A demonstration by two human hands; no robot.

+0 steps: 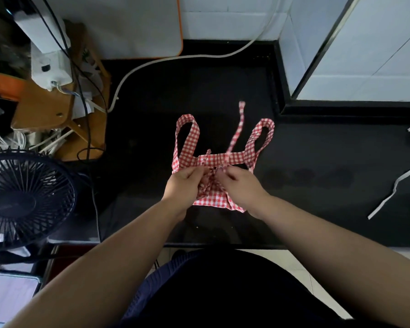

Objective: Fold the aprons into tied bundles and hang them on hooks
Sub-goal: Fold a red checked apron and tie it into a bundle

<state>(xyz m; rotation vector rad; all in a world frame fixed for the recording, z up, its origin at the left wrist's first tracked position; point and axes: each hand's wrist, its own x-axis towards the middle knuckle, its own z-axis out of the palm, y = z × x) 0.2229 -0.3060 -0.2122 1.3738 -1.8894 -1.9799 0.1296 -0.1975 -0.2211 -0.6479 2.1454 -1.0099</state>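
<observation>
Folded checked apron (223, 159) is laid on the counter (152, 114), right of the fan (21, 200); its ties (212, 177) are pinched over its middle by left grip (184, 184) and right grip (243, 187)

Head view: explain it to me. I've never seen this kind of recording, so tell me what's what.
There is no machine here. One camera sits on a person's head and looks down, so the two arms are that person's own. The left grip and right grip, both bare hands, pinch the middle of a folded red-checked apron, apparently tying it up. The apron lies on a black counter. A fan stands to the left, and a white strip lies to the right.
</observation>
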